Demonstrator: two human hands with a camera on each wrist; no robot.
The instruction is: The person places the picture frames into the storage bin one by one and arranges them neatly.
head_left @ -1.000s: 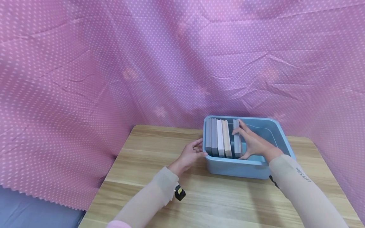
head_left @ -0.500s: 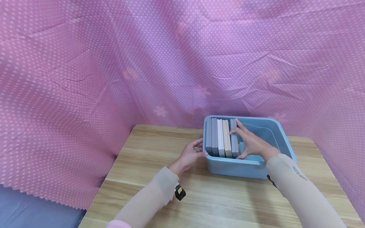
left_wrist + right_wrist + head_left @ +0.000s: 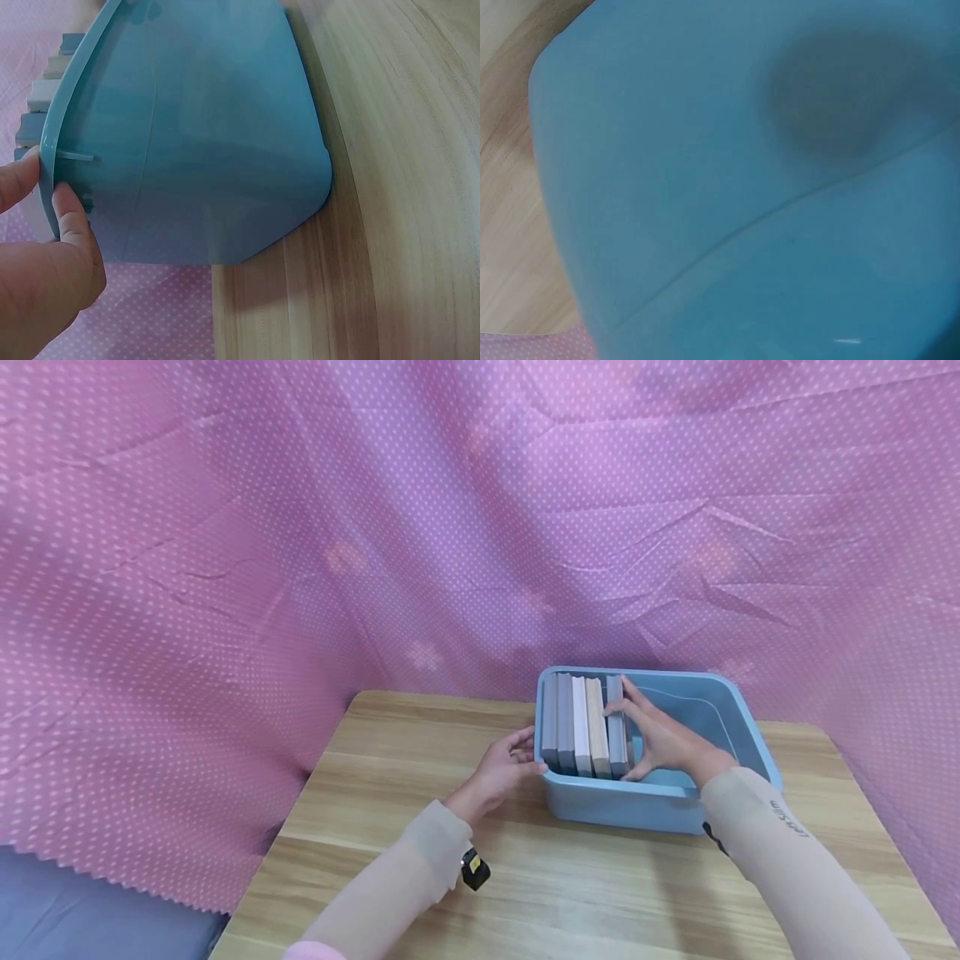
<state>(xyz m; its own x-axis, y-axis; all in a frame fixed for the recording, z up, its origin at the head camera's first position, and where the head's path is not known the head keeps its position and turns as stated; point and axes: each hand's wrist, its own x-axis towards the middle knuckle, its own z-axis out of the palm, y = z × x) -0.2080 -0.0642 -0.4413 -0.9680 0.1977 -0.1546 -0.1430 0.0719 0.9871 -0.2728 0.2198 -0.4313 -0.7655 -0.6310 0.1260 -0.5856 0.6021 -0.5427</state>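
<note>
A light blue plastic bin point(image 3: 622, 807) sits on the wooden table, with several books standing in a row at its left end. My right hand point(image 3: 663, 739) reaches inside, thumb and fingers gripping the ends of the rightmost grey-blue book point(image 3: 617, 735). That book stands right beside a cream book point(image 3: 597, 727), then a white book point(image 3: 582, 727) and greyish books point(image 3: 566, 718). My left hand point(image 3: 497, 772) pinches the bin's left rim between thumb and fingers, as the left wrist view shows with the hand point(image 3: 49, 277) at the rim point(image 3: 49, 142). The right wrist view shows only the bin's outer wall point(image 3: 667, 150).
The wooden table point(image 3: 390, 752) extends left and in front of the bin. Pink dotted cloth point(image 3: 450, 527) hangs behind and at both sides. The bin's back edge lies close to the cloth. A black wrist device point(image 3: 475, 868) hangs under the left sleeve.
My right hand has shifted the grey-blue book left, narrowing the gap to the cream book, mostly in the first half second. The left hand has stayed at the bin's rim.
</note>
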